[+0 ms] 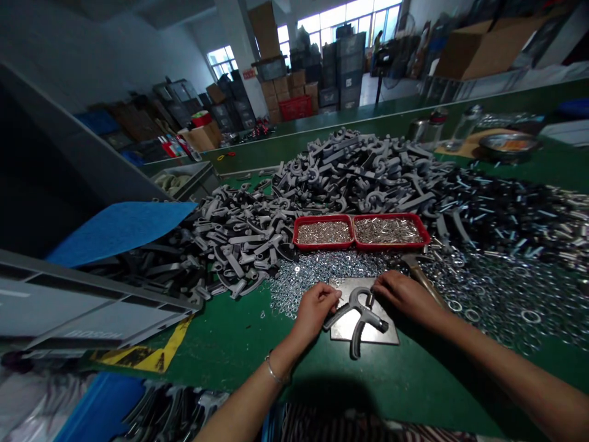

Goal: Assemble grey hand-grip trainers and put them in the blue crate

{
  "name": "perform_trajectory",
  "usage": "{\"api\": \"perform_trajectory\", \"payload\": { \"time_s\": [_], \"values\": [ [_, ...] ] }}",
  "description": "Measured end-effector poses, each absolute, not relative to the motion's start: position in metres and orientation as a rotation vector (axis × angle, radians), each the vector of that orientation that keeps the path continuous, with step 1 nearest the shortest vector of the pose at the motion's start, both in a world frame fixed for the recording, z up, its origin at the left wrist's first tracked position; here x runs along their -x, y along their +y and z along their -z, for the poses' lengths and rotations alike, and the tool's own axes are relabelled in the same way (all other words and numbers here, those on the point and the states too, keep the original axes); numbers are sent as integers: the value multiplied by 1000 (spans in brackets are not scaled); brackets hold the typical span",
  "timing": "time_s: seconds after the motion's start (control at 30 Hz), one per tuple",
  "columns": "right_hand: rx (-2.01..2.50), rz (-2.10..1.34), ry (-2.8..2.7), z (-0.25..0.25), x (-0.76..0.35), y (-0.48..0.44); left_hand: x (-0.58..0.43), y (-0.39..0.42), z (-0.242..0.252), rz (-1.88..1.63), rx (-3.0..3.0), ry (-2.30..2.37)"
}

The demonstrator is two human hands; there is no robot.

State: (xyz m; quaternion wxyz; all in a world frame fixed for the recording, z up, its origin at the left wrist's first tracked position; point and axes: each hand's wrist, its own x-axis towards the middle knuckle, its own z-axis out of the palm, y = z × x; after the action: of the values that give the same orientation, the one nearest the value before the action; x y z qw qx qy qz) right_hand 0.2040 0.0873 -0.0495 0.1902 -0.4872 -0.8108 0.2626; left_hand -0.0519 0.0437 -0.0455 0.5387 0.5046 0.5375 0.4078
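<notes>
A grey hand grip strengthener [362, 310] with black grip parts and a coil spring lies on a flat metal plate [386, 333], its handles spread toward me. Just left of it, my left hand [317, 305] is closed in a pinch over the plate's left edge; anything between the fingertips is too small to name. My right hand [401, 294] has its fingers drawn together beside the spring end of the strengthener. Whether those fingertips hold a small part or touch the spring cannot be made out.
Behind the plate stand two red trays [324, 247] of small metal pins, with loose metal rings [294, 288] around them. A hammer [426, 282] lies by my right forearm. Grey handle parts [350, 166] are heaped behind. A grey crate [92, 307] borders the left.
</notes>
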Motion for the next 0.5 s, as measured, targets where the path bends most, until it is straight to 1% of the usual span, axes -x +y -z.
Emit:
{"api": "perform_trajectory", "payload": {
  "time_s": [0.13,0.33,0.5],
  "values": [
    [1333,-679,-2359,44,-199,89,37,44,50,-936,-1332,1295],
    [1349,-619,-2409,49,-201,91,24,46,56,-910,-1500,1386],
    [1294,-447,-2545,48,-194,89,20,48,58,-877,-1645,1425]
  ]
}}
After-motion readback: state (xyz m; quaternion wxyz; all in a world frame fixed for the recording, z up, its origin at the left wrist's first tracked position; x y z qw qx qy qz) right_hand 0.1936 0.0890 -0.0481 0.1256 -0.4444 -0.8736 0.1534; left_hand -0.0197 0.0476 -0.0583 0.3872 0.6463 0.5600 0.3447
